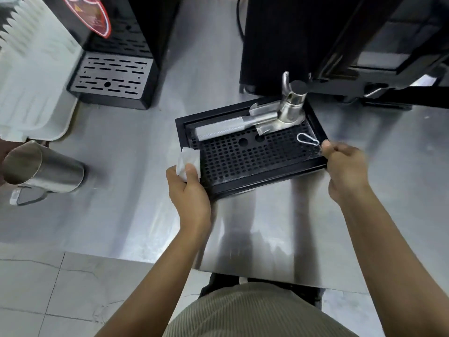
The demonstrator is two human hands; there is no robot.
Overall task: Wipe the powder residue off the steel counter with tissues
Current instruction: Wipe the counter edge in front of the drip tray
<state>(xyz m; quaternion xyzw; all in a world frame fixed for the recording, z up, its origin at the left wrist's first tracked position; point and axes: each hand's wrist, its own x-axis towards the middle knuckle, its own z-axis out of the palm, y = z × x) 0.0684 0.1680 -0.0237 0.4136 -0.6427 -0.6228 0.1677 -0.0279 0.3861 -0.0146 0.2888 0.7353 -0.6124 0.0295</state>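
on the steel counter (136, 215), the drip tray (255, 166) is gripped by the right hand (345, 166) and by the left hand (192, 193), under whose thumb a tissue (188, 158) is pinched.

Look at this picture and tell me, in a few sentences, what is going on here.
A person at a steel counter grips a black drip tray by both ends. The left hand also pinches a folded tissue against the tray's left edge; the right hand holds the right edge. A steel fitting and a small clip lie on the tray. No wiping is under way.
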